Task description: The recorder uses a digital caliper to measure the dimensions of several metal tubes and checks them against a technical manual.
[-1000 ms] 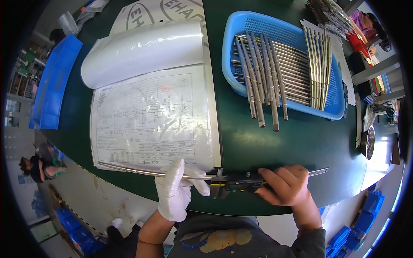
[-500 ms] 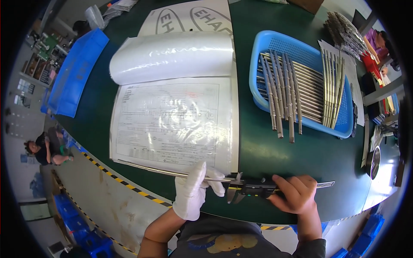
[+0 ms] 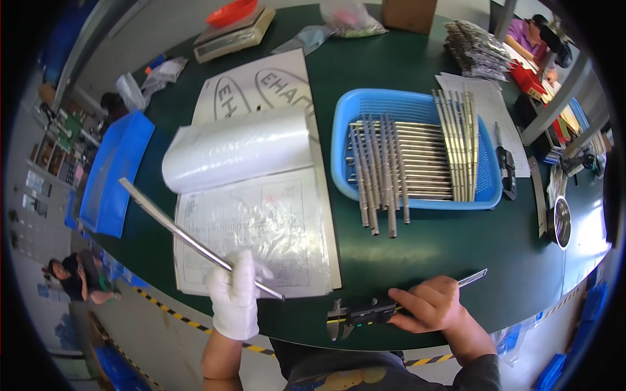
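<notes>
My left hand [image 3: 237,294], in a white glove, grips a long thin metal rod [image 3: 176,228] that slants up and to the left over the open binder of plastic-sleeved drawings [image 3: 261,221]. My bare right hand [image 3: 433,303] holds a digital caliper [image 3: 365,314] near the front edge of the green table [image 3: 450,251]; its jaws point toward the rod's near end but stand apart from it. A blue basket [image 3: 417,107] behind holds several more metal rods [image 3: 381,176].
A flat blue tray [image 3: 114,173] lies at the left table edge. A scale with a red dish [image 3: 235,23], plastic bags and a cardboard box stand at the back. Papers, a pen and a metal cup [image 3: 559,221] lie right. Other people sit nearby.
My left hand has drawn the rod out of the caliper jaws and swung it up to the left. The right hand still holds the caliper at the table edge.
</notes>
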